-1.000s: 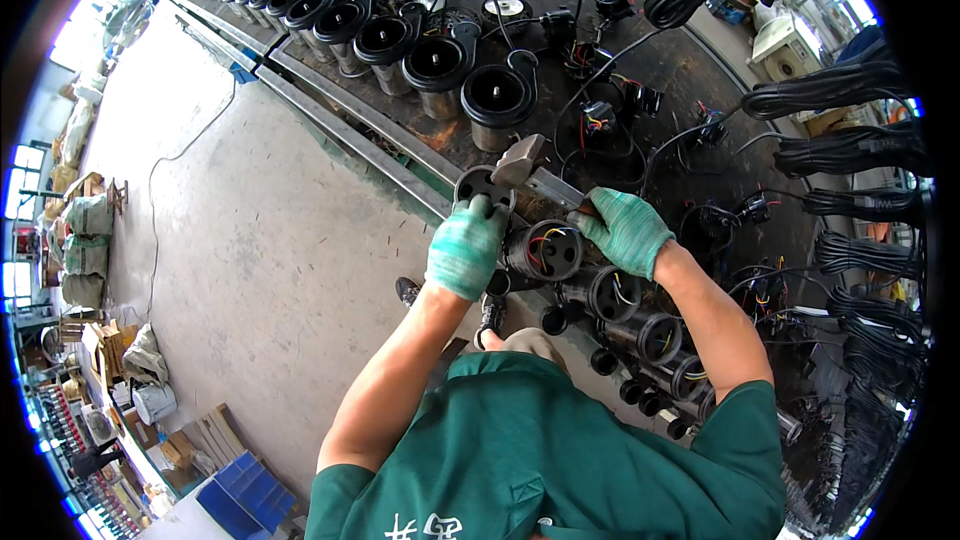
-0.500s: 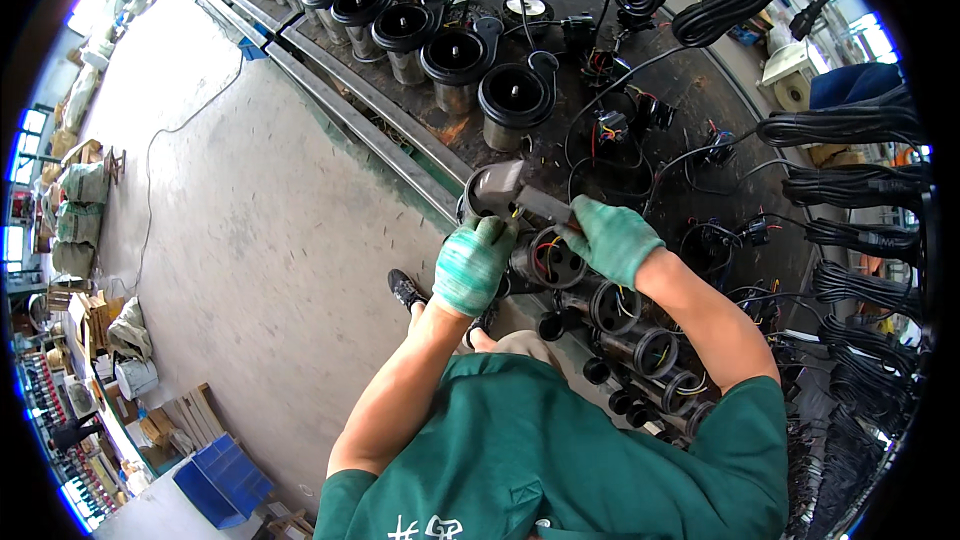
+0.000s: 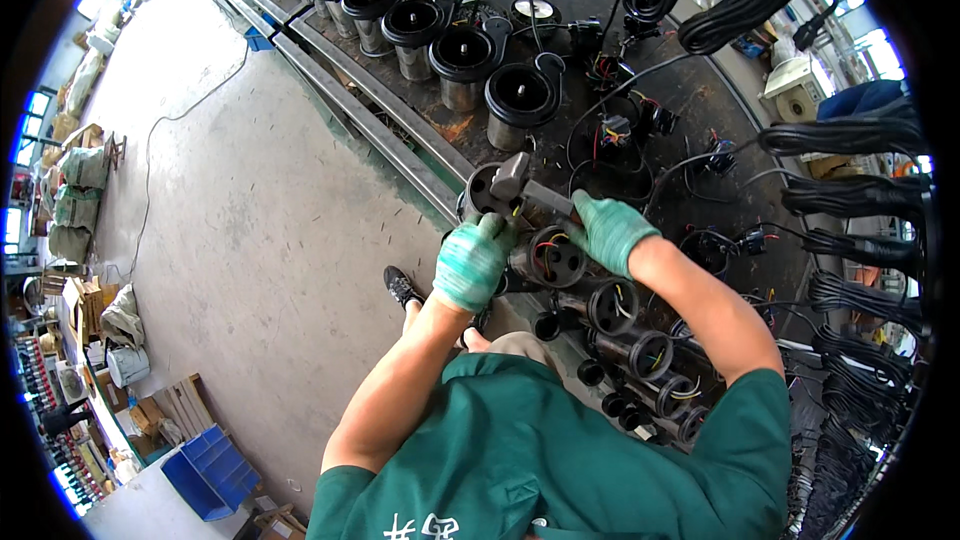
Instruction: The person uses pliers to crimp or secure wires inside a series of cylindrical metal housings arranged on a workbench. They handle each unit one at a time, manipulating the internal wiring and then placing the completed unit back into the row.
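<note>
Wearing a green glove, my right hand (image 3: pixel 612 232) is closed round the handle of a hammer (image 3: pixel 546 197). The hammer's grey head is over the open end of a metal motor housing (image 3: pixel 482 186). At that housing's near rim is my left hand (image 3: pixel 470 262), also gloved, its fingers curled closed. What they pinch, if anything, is hidden by the glove and the hammer. Below the hammer handle a second housing (image 3: pixel 556 258), with holes in its end plate and red and yellow wires, lies beside my left hand.
More wired housings (image 3: pixel 651 354) line the bench toward my right side. A row of upright housings with black tops (image 3: pixel 521 92) runs to the far left. Coiled black cables (image 3: pixel 850 136) hang at the right. Wired parts (image 3: pixel 615 130) lie on the dark bench (image 3: pixel 690 100). A metal rail (image 3: pixel 390 115) edges it.
The hammer head has turned and shifted slightly over the housing, and shows more sharply now. Both hands stay almost where they were. The whole view has shifted a little.
</note>
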`<state>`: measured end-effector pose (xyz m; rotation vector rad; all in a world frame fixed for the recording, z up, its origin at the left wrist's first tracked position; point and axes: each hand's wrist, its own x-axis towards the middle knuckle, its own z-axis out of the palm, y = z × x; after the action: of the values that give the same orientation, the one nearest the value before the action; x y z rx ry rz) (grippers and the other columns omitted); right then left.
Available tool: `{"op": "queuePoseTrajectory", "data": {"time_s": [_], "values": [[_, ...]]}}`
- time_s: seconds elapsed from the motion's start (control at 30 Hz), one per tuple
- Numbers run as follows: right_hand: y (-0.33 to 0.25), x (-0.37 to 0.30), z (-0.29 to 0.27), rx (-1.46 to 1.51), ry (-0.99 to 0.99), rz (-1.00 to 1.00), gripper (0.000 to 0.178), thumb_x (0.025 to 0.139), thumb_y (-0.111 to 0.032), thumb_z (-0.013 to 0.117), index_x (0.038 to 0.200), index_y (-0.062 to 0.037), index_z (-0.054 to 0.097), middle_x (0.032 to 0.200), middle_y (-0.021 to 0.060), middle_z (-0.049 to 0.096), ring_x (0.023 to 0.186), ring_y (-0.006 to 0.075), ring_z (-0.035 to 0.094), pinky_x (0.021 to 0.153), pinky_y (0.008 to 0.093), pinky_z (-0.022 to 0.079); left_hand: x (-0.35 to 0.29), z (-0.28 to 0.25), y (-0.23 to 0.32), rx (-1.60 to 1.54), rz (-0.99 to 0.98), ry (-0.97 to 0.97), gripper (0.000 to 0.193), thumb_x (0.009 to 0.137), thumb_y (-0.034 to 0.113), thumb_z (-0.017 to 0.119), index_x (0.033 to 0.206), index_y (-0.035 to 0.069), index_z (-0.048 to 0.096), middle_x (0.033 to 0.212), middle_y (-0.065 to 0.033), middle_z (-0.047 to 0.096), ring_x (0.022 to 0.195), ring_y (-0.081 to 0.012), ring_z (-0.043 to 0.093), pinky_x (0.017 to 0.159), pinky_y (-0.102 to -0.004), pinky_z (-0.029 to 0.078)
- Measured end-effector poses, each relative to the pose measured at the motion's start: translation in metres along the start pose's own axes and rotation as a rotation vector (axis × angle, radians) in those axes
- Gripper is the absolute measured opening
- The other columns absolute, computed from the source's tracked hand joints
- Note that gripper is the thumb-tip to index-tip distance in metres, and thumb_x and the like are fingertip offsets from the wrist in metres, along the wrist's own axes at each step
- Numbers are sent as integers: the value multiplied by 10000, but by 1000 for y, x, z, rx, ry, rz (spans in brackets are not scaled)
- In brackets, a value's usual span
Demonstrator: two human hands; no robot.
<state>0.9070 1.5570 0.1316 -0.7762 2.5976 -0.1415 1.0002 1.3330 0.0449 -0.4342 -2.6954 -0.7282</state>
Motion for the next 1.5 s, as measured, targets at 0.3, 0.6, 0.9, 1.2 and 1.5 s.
{"op": "queuePoseTrajectory", "data": {"time_s": [0.3,0.6,0.9,1.2,1.5], "values": [[-15,-18,-33,113,244,-118,349,1016,-363,615,1074,-23,560,903,253,718,808,466,699,699,563,555,0,-5,0,32,1,42,269,825,79,680,1088,88,735,936,-72,635,868,-291,658,683,-400,565],[-3,-2,-27,22,-12,10,360,1026,-358,597,1146,-19,581,982,246,731,937,458,699,806,556,550,7,-5,-6,17,12,16,250,815,103,646,1056,74,704,921,-88,595,873,-295,644,669,-412,567],[-10,5,-14,-7,-66,22,317,1001,-303,623,1141,-22,582,970,231,739,924,448,708,784,555,558,-4,-3,-2,55,8,3,208,855,114,684,1054,131,742,929,-59,639,835,-285,674,665,-393,563],[-9,-39,-27,93,104,55,360,997,-399,638,1076,-50,599,961,216,723,914,468,679,741,562,523,6,-5,-7,46,77,-1,218,852,80,669,1069,87,699,919,-122,585,793,-329,667,660,-424,554],[23,-210,11,102,336,253,361,847,-308,798,1059,-86,607,977,117,671,866,364,706,704,473,573,15,-30,-36,-512,-318,117,905,735,85,911,1522,94,464,1356,-79,595,937,-169,628,754,-304,563]]}}
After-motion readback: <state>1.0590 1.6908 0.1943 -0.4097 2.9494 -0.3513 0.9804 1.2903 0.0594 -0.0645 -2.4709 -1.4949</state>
